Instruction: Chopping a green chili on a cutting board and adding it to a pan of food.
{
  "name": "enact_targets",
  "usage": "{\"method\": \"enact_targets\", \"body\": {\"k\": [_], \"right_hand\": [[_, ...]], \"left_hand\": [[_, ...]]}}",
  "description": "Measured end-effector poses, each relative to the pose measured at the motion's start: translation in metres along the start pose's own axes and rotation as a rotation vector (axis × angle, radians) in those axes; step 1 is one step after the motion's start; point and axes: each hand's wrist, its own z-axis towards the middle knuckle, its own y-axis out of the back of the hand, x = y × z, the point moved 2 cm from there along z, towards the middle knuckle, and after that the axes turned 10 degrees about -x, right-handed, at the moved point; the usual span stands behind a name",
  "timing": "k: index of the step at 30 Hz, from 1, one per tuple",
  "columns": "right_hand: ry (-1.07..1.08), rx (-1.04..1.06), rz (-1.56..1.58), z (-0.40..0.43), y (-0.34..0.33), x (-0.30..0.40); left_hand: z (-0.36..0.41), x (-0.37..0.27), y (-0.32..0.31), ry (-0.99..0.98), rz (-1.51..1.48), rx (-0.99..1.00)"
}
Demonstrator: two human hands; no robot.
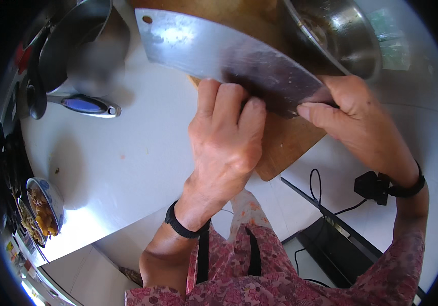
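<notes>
A wide steel cleaver (203, 49) is raised over a wooden cutting board (291, 147), its broad face turned up to me and a hole in its far left corner. My right hand (350, 103) grips it at the right end, thumb against the blade; the handle is hidden. Against the near long side of the blade, my left hand (226, 130) has its fingers curled, knuckles up. Its thumb and whatever may lie under the fingers are out of sight. A deep steel bowl (350, 34) stands beyond my right hand, at the board's far side.
At far left a dark pot (77, 49) stands near a utensil handle with a blue inlay (85, 106). A patterned bowl of food (56, 199) sits at the white counter's (138, 164) left edge. A black cable (350, 207) and plug (370, 187) lie at right.
</notes>
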Motion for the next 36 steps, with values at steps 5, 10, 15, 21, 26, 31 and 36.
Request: {"method": "enact_targets", "body": {"k": [5,10,15,21,26,31,36], "right_hand": [[-0.09,0.036,0.102,0.006,0.002,0.001],[-0.06,-0.063,0.166,-0.01,-0.004,0.0],[-0.024,-0.062,0.164,-0.014,-0.002,-0.003],[-0.123,-0.001,0.141,-0.016,0.004,0.006],[-0.126,0.011,0.143,-0.015,0.004,0.003],[-0.107,0.053,0.123,-0.01,0.005,0.006],[-0.05,0.008,0.069,-0.012,0.004,0.006]], "left_hand": [[0.004,-0.002,0.004,0.017,-0.024,0.027],[0.003,-0.003,0.005,0.063,-0.008,0.056],[0.002,-0.002,0.007,0.079,0.005,0.083],[0.002,-0.001,0.009,0.09,-0.003,0.076],[0.003,-0.001,0.008,0.073,-0.001,0.092],[0.004,-0.002,0.008,0.073,-0.013,0.093],[0.004,-0.001,0.008,0.081,-0.005,0.094]]}}
